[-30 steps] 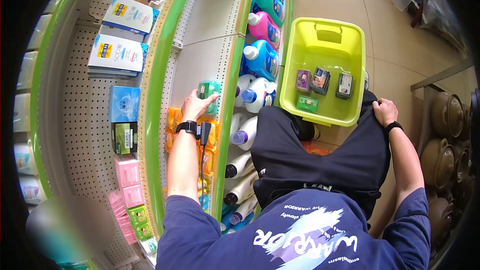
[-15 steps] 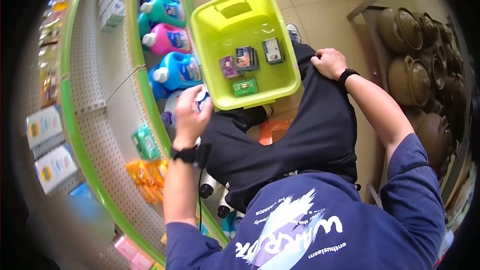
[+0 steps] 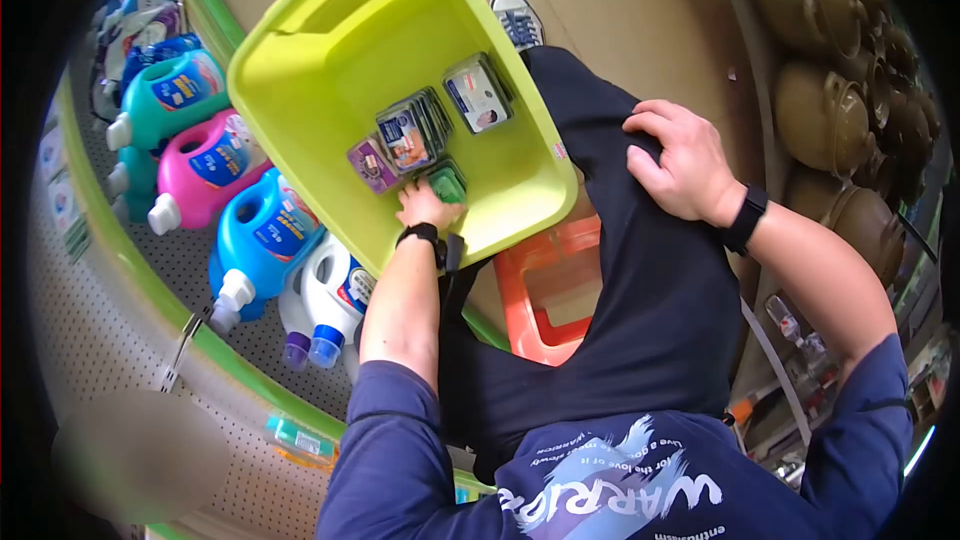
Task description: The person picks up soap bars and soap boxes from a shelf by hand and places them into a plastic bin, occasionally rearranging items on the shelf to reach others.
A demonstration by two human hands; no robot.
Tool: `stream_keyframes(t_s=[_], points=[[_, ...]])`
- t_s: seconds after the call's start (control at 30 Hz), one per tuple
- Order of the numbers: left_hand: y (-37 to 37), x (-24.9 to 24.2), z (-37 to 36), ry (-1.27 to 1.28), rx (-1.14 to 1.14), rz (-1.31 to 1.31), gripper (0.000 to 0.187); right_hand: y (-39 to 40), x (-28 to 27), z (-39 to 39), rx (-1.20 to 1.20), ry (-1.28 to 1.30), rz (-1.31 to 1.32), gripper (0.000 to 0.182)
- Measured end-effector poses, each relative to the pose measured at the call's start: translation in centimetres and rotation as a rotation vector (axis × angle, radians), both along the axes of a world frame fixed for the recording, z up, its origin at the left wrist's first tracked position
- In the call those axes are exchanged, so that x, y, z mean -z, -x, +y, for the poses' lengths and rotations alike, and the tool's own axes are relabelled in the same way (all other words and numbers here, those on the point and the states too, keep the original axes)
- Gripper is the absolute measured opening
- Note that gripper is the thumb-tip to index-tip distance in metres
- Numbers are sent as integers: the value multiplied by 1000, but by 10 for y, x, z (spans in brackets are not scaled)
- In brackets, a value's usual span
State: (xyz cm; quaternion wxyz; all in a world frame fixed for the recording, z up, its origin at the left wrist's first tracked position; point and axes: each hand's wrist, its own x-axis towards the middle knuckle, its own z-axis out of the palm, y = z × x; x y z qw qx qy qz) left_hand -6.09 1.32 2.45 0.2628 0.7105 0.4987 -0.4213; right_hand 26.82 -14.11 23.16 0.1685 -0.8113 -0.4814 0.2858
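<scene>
A lime-green plastic bin (image 3: 270, 95) is tilted before my knees, with several small boxed packs inside. My left hand (image 3: 428, 207) reaches into its near end, fingers bent round a green box (image 3: 446, 183) on the bottom. Just beyond the fingers lie a purple box (image 3: 373, 164) and a stack of dark packs with a picture on top (image 3: 410, 135). A white-and-black pack (image 3: 480, 97) sits nearer the right wall. My right hand (image 3: 683, 158) rests on my right knee, holding nothing, fingers apart.
On the left shelf stand detergent bottles: teal (image 3: 175, 90), pink (image 3: 207, 165), blue (image 3: 262, 240) and white (image 3: 335, 290). An orange-red plastic stool (image 3: 522, 285) is between my legs. Brown clay pots (image 3: 820, 115) fill a rack on the right.
My left hand has moved from beside the shelf bottles into the bin, onto the green box. My right hand stays on my knee with its fingers more spread. The view has turned.
</scene>
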Motion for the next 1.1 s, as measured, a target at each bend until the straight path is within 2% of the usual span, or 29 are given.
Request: stream_keyframes(t_s=[0.03,0.2,0.4,0.57,0.63,0.7,0.8,0.83,0.9,1.03,1.1], points=[[-2,9,3,20,9,46,112,0,-1,2,-8,-4,6,26],[-7,28,4,47,13,107,112,-2,0,8,-53,-4,19,26],[-17,-14,2,-8,-6,60,102,5,-1,5,-27,-37,-14,24],[-7,-96,-11,-128,-60,-68,93,17,-2,7,-13,-71,-17,23],[3,-151,-22,-243,-138,-265,88,23,-5,8,-20,-80,-14,24],[20,-209,-29,-436,-135,-580,85,23,2,3,-20,-116,-68,24],[53,-325,-30,-606,-252,-759,85,31,-4,3,-3,-69,-103,26],[70,-354,-28,-686,-252,-853,86,32,-4,3,6,-65,-118,27],[108,-397,-25,-826,-397,-901,87,34,-3,1,3,-44,-163,30],[191,-428,-9,-1311,-397,-512,80,40,-12,-4,-18,51,-249,39],[217,-431,-6,-1376,-554,-305,82,43,-15,-8,-33,101,-286,41]])
